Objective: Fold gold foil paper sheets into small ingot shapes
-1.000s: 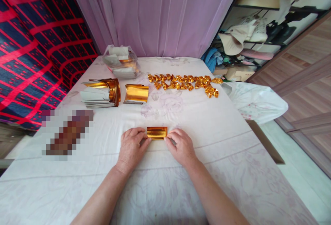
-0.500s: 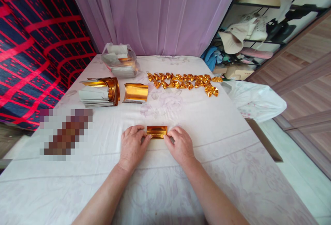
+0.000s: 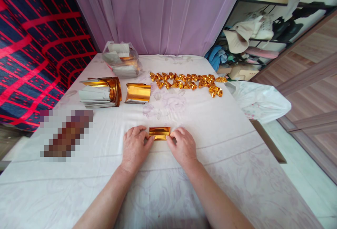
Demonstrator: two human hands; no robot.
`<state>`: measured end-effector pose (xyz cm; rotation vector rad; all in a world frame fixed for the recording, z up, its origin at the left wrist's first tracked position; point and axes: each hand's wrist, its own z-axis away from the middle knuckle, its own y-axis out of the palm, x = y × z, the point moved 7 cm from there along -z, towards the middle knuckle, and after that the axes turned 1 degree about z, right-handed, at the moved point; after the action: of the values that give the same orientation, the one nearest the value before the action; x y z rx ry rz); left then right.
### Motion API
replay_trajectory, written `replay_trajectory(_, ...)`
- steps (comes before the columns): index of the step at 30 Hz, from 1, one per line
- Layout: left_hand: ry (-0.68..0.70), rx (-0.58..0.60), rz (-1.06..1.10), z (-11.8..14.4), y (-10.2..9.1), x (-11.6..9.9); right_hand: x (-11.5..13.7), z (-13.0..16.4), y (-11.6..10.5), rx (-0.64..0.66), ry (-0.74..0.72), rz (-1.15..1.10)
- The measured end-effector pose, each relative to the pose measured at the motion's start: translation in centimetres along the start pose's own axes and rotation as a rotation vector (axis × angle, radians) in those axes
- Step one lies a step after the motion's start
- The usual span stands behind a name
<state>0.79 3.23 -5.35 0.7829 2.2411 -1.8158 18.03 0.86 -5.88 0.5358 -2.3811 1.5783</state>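
Note:
A small sheet of gold foil paper point(image 3: 159, 132) lies on the cloth-covered table, with a fold line running along its length. My left hand point(image 3: 136, 147) pinches its left end between thumb and fingers. At the right end, my right hand point(image 3: 183, 143) grips the paper the same way. Beyond the hands sits a small stack of gold foil paper point(image 3: 138, 93). To its left is a larger, fanned stack of foil paper point(image 3: 101, 92) with pale undersides. Several folded gold foil pieces point(image 3: 184, 81) lie in rows farther right.
A clear plastic bag point(image 3: 121, 59) holding more paper stands at the back left. A blurred-out item point(image 3: 68, 134) lies on the left side of the table. Past the right edge are a white plastic bag point(image 3: 263, 101) and a shelf with a cap point(image 3: 237, 39).
The near edge of the foil paper looks turned slightly more, with a brighter strip along it. Both hands stay almost in place; the view has shifted a little.

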Motion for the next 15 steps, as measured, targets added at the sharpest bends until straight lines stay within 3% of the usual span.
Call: replay_trajectory(15, -0.006, 0.000, -0.023, -0.08, 0.07, 0.11, 0.14, -0.10, -0.07, -0.001, -0.005, 0.021)
